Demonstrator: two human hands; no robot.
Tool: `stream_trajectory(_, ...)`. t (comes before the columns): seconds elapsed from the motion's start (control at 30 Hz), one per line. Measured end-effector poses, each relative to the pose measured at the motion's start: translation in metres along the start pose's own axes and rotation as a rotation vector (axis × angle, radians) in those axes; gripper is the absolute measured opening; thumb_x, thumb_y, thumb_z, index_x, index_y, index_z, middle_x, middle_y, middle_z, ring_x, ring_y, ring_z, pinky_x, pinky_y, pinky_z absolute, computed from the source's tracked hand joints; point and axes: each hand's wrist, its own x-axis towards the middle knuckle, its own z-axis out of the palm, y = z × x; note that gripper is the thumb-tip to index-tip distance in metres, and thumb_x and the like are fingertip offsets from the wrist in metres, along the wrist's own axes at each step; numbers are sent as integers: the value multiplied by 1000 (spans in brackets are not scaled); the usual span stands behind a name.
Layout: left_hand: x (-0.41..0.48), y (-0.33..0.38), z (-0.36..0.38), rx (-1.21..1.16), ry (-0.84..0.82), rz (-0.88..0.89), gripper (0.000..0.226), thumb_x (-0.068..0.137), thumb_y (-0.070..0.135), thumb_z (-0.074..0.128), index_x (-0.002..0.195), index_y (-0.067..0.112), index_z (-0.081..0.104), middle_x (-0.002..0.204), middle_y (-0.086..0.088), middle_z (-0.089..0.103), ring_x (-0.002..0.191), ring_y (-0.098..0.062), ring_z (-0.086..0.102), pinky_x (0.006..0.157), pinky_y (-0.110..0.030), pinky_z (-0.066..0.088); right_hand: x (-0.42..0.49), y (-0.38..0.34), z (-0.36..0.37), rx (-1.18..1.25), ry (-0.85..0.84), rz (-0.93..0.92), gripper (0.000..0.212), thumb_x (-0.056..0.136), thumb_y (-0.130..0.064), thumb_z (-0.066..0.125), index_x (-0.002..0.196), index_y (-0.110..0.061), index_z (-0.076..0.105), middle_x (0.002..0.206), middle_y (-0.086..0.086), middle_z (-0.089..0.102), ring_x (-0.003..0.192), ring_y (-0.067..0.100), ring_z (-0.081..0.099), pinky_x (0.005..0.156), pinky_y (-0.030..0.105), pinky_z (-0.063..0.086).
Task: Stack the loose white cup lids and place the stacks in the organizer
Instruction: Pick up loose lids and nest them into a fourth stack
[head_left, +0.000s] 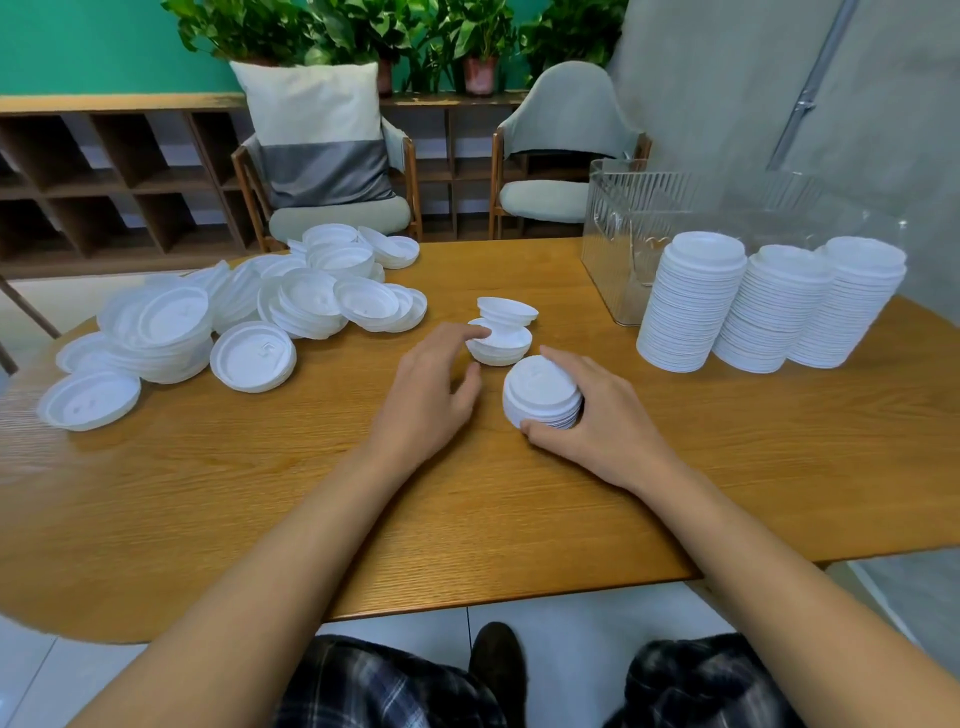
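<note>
My right hand (605, 421) grips a short stack of white lids (542, 396) standing on the wooden table (311, 493), thumb at its near side and fingers round the right. My left hand (434, 387) reaches to a small upturned pile of lids (503, 345) just behind; its forefinger rests on the pile's left rim and the thumb is beside it. One more lid (506, 310) leans on the pile's far edge. Many loose lids (249, 317) lie heaped at the left. Three tall lid stacks (769, 306) stand at the right, before the clear organizer (623, 234).
Two chairs (332, 171) stand behind the table, one holding a cushion. A low wooden shelf unit and potted plants line the back wall. The table's near edge runs just above my knees.
</note>
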Motion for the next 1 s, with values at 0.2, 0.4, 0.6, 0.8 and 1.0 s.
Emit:
stream_trajectory(0.2, 26, -19, 16, 186, -83, 49, 20, 99, 17, 70, 118, 11, 74, 140, -5, 61, 128, -24, 60, 104, -44, 52, 1, 9, 2, 32, 30, 20, 88, 77, -32, 89, 155, -26, 48, 140, -11, 54, 128, 3, 47, 96, -4, 25)
stream_trajectory(0.4, 26, -19, 7, 129, -76, 55, 5, 95, 18, 74, 97, 16, 70, 105, 5, 69, 99, -14, 64, 86, -38, 53, 4, 10, 2, 36, 18, 0, 92, 81, -45, 87, 159, -27, 42, 148, -17, 47, 128, -10, 36, 96, -8, 20)
stream_trajectory(0.6, 20, -3, -3, -81, 35, -68, 11, 95, 22, 76, 101, 14, 70, 97, 10, 73, 92, -5, 65, 80, -13, 47, 5, 10, 3, 21, 45, 11, 89, 84, -54, 81, 159, -29, 41, 146, -16, 49, 127, -10, 38, 95, -8, 20)
stream_trajectory(0.8, 21, 11, -12, -555, 145, -319, 13, 103, 19, 66, 114, 14, 70, 92, -5, 75, 85, -15, 70, 74, -33, 60, 2, 7, 2, 30, 39, 33, 96, 84, -54, 81, 162, -40, 28, 143, -21, 44, 130, -3, 37, 101, 11, 28)
stream_trajectory(1.0, 17, 19, -1, -627, -6, -468, 19, 101, 24, 69, 101, 6, 76, 91, -14, 74, 72, -17, 70, 69, -35, 64, 2, 5, 1, 65, 45, -11, 102, 83, -52, 83, 163, -44, 21, 155, -16, 45, 139, 0, 42, 112, 25, 36)
